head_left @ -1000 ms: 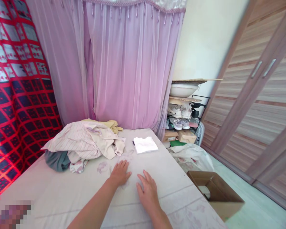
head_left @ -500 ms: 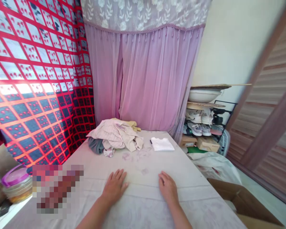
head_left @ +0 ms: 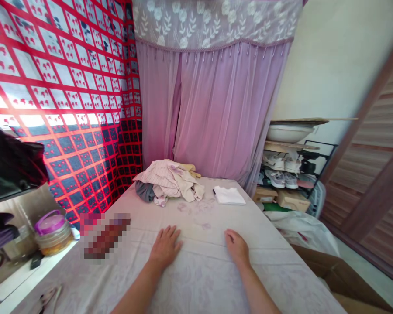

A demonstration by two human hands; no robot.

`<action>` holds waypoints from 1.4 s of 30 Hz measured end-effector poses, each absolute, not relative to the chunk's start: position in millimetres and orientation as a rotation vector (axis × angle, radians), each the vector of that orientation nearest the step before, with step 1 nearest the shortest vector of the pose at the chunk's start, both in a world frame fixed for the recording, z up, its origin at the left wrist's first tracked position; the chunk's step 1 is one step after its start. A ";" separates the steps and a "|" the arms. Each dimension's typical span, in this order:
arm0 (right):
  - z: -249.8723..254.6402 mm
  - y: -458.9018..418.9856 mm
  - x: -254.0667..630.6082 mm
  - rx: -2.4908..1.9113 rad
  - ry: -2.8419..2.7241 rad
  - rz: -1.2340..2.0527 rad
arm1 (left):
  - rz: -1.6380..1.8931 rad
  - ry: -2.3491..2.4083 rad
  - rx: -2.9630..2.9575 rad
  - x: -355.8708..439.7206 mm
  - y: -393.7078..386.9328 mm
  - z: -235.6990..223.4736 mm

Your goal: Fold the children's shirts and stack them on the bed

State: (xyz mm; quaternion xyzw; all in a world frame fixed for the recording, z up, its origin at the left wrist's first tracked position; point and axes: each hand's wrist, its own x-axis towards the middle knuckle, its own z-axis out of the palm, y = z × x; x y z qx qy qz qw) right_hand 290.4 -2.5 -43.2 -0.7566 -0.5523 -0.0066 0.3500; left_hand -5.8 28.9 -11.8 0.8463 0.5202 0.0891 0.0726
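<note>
My left hand [head_left: 165, 247] lies palm down on the pale floral sheet [head_left: 196, 279], fingers stretched out, holding nothing. To its right, my right hand [head_left: 237, 247] rests on the same sheet with its fingers curled in; a small dark gap shows between thumb and finger, and I see no object in it. Beyond the hands, a crumpled heap of clothes [head_left: 170, 179], pink, cream and grey, sits at the far left of the surface. A folded white cloth [head_left: 229, 195] lies flat at the far right, apart from both hands.
A blurred-out reddish object [head_left: 106, 239] lies at the left edge. Beside the bed stand a purple-lidded jar [head_left: 53, 233] and a dark bag [head_left: 13, 165]. On the right are a shoe rack [head_left: 290, 172], a plastic bag [head_left: 309, 231] and an open cardboard box [head_left: 343, 274]. A purple curtain [head_left: 222, 109] hangs behind.
The view has shifted left, so things sit further right and more of the left side shows. My right hand's fingers have curled in more. My left hand stays flat.
</note>
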 end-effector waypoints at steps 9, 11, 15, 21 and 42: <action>-41.7 -3.2 289.2 -1.979 -1.438 -0.015 | 0.308 1.568 2.523 -6.4 30.4 -13.0; -40.5 -3.6 288.5 -1.986 -1.442 -0.017 | 0.320 1.565 2.523 -6.7 31.2 -14.0; -37.8 -4.9 287.3 -1.990 -1.462 -0.020 | 0.332 1.558 2.526 -6.9 31.4 -14.7; -37.9 -7.4 288.0 -1.982 -1.503 -0.004 | 0.325 1.563 2.538 -5.7 29.2 -14.1; -64.8 -11.2 303.0 -1.886 -1.423 0.075 | 0.298 1.540 2.501 -5.6 27.2 -18.1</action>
